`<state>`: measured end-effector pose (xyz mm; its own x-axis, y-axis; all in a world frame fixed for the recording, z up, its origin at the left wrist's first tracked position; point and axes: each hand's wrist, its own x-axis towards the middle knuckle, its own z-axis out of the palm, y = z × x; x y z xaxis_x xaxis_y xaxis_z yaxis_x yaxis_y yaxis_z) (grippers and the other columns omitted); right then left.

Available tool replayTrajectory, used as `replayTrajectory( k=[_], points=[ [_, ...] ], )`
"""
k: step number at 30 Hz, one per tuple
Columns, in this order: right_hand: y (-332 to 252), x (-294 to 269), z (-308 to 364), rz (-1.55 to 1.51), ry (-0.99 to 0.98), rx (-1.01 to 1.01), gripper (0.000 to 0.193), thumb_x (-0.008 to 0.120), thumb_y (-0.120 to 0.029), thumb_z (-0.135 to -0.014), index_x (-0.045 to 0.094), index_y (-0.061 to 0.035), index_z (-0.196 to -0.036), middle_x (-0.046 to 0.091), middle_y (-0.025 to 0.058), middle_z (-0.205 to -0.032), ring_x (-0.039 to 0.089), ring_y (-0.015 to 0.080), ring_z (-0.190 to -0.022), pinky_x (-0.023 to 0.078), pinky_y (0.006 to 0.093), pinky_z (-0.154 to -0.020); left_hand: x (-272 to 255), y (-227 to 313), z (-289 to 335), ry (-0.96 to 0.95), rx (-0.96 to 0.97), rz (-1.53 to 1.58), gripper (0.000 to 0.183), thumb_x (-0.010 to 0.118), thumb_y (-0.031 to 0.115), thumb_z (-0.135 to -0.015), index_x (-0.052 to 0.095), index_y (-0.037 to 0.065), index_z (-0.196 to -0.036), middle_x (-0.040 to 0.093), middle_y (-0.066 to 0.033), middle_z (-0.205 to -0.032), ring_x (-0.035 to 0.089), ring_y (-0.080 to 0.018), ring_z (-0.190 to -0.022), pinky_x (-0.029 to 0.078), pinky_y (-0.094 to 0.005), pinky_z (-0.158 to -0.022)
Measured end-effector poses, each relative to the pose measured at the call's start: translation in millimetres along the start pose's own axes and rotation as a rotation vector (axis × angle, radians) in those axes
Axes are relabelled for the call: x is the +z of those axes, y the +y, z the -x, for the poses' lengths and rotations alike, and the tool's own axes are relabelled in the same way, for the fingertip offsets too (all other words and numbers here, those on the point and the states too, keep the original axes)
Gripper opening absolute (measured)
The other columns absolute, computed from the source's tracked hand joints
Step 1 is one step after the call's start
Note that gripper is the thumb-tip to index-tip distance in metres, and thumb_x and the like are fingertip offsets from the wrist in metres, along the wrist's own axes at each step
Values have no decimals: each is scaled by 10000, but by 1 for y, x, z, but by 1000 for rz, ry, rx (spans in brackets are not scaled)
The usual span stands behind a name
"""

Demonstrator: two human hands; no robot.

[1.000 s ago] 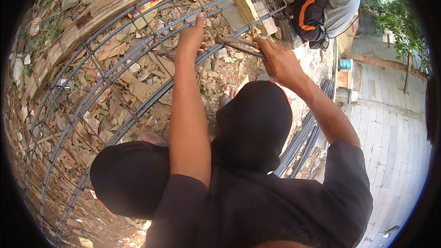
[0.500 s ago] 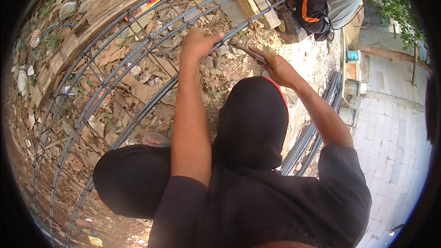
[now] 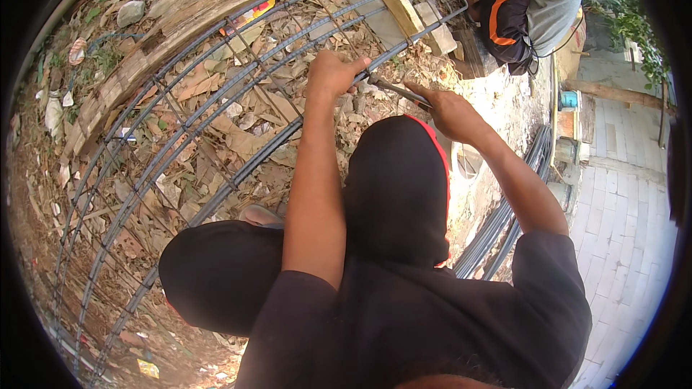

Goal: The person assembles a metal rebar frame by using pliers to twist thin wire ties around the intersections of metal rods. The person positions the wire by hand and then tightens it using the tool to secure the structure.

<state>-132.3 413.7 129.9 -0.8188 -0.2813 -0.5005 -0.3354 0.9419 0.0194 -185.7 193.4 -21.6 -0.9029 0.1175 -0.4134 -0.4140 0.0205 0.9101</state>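
My left hand (image 3: 336, 73) is closed over the near bar of a long cage of ribbed steel rebar (image 3: 259, 157), thumb lying along the steel. Just right of it, my right hand (image 3: 455, 115) grips dark metal pincers (image 3: 395, 89) by the handles. The head of the pincers meets the near bar beside my left thumb, at a crossing of the bars. Whether the jaws hold a tie wire is too small to tell. Thinner cross bars join the long bars, and the cage runs from the lower left to the top of the view.
A wooden batten (image 3: 393, 0) crosses the cage near a co-worker (image 3: 504, 18) crouching at the upper right. Old planks (image 3: 194, 7) lie along the far side. Dry leaves and rubble cover the ground. Loose rebar (image 3: 504, 216) lies to my right, beside a pale tiled surface (image 3: 613, 223).
The whole view has shifted slightly, moving the scene right and down. The pincers stay at the same crossing, turned a little. My left hand keeps its hold on the bar.
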Motion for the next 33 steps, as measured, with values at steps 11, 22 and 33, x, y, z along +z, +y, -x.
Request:
replayTrajectory(
  k=[11, 22, 33],
  points=[
    [-17, -69, -12, 147, -129, -7, 647, 792, -192, -793, 497, -10, -1339, 689, 267, -936, 698, 409, -995, 550, 513, -847, 1, -1, 5, 6, 2, 54, 433, 856, 350, -867, 750, -64, -800, 684, -122, -631, 642, -159, -501, 492, -325, -500],
    [42, -76, -44, 559, 401, -564, 535, 763, -347, -899, 626, -100, -1353, 651, 50, -1272, 592, 252, -1207, 462, 415, -1074, 0, 2, 5, 49, 3, -22, 448, 865, 378, -836, 727, -13, -667, 678, -123, -584, 677, -205, -519, 521, -355, -603],
    [23, 6, 9, -884, -351, 266, 428, 701, -368, -980, 627, 53, -955, 656, 70, -653, 664, 144, -558, 514, 349, -548, 1, 0, 4, 29, -29, 39, 465, 867, 373, -834, 715, -36, -671, 672, -135, -591, 670, -213, -500, 519, -367, -557]
  ],
)
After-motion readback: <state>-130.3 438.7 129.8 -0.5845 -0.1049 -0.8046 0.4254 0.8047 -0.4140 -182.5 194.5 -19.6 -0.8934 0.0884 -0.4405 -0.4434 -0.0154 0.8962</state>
